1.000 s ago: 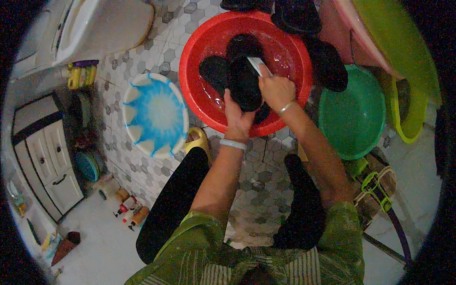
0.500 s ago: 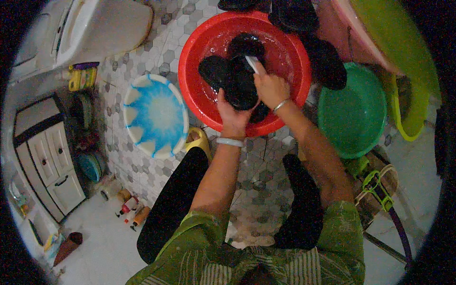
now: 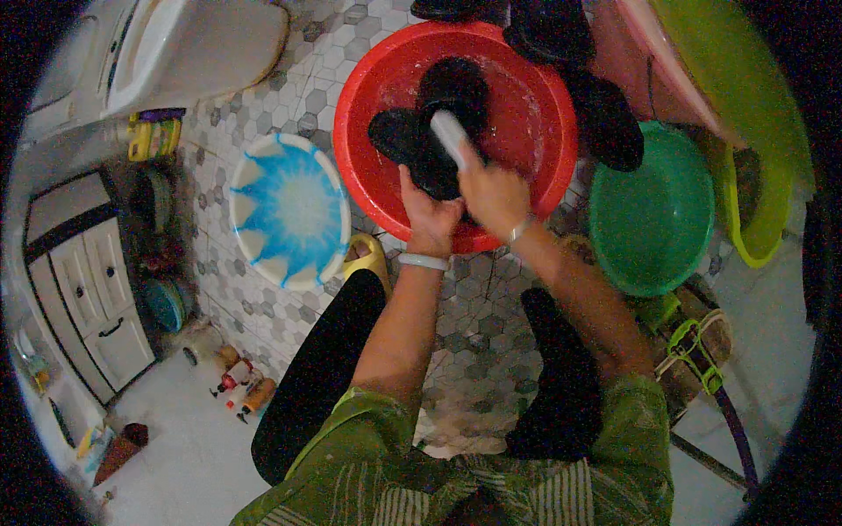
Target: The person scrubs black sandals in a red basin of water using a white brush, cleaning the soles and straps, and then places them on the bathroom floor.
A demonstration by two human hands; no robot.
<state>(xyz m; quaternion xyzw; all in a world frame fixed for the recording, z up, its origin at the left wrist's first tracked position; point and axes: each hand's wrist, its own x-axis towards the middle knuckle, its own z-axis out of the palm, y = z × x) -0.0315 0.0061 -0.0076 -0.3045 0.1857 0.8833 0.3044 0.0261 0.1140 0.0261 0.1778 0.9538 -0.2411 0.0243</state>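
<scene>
In front of me a red basin (image 3: 344, 145) holds water and several black shoes, one of them a black shoe (image 3: 453, 88) at the far side. My left hand (image 3: 430, 215) grips the near end of another black shoe (image 3: 431, 168), its thumb along the side. My right hand (image 3: 495, 197) is closed round a white brush (image 3: 451, 138), which is over that held shoe. The brush's bristles are hidden beneath it. Suds or wet specks show on the basin's inner wall.
A white-and-blue basin (image 3: 289, 215) stands on the left, a green basin (image 3: 653, 210) on the right. More black shoes (image 3: 605, 118) lie beyond the red basin's right rim. A yellow-green tub (image 3: 754, 250) leans at far right. Bottles (image 3: 241, 386) stand near the cabinet (image 3: 101, 289).
My right hand has swung the brush to the left and nearer its handle now points away from me. The left hand keeps its hold on the shoe.
</scene>
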